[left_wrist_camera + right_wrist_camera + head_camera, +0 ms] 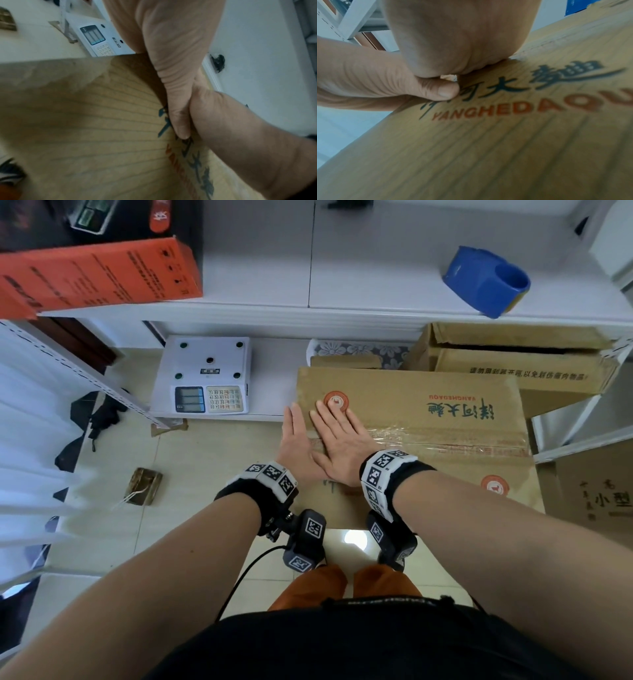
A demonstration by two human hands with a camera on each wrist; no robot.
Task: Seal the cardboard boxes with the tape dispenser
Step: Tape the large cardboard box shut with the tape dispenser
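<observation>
A closed brown cardboard box [428, 405] printed "YANGHEDAQU" lies in front of me, with a strip of clear tape [445, 440] along its centre seam. My right hand [337, 436] presses flat on the box top at the left end of the seam, fingers straight. My left hand [297, 440] lies straight-fingered against the box's left edge, beside the right hand. The right wrist view has the palm [453, 33] and thumb down on the box [505, 148]. In the left wrist view the left hand [171, 47] rests on the box [85, 121]. A blue tape dispenser [486, 282] sits apart on the white shelf, upper right.
A white weighing scale [205, 374] sits on the low shelf left of the box. An open cardboard box [513, 354] stands behind, another [596, 494] to the right. An orange carton [96, 275] lies on the upper shelf. A brown scrap [144, 481] and black cloth [99, 416] lie on the tiled floor.
</observation>
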